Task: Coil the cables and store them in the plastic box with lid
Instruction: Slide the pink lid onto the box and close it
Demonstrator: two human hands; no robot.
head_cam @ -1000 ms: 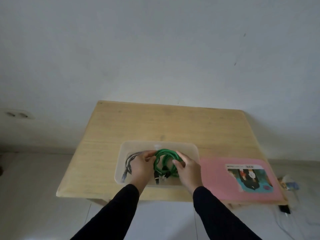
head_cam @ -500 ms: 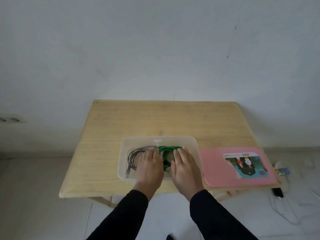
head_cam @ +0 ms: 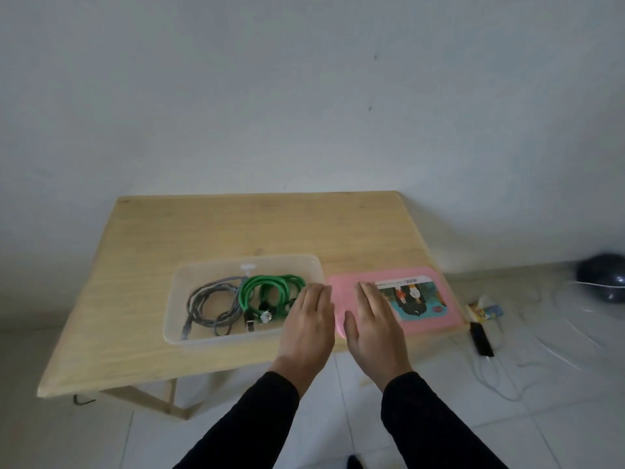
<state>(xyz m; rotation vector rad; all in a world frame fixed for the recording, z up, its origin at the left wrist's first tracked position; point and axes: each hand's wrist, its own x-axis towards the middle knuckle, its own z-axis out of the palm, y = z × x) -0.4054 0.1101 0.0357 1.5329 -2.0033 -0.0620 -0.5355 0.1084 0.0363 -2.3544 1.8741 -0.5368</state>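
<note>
We see the pale wooden counter (head_cam: 209, 231) carrying the clear rectangular plastic box (head_cam: 176, 299), with the coiled grey cable (head_cam: 206, 306) and coiled green cable (head_cam: 267, 289) inside. Flat pink plastic lid (head_cam: 436, 319) lies just beside. Left hand (head_cam: 309, 328) and right hand (head_cam: 375, 324) hover flat, grip spread, holding nothing. Cables stored; we judge lidding comes next: grasp lid, seat it squarely.

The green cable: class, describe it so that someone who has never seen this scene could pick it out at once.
Start at the wooden table, then find the clear plastic box near its front edge. Two coiled cables lie inside; the green cable is the right-hand coil, bright green beside the dull grey cable.
</note>
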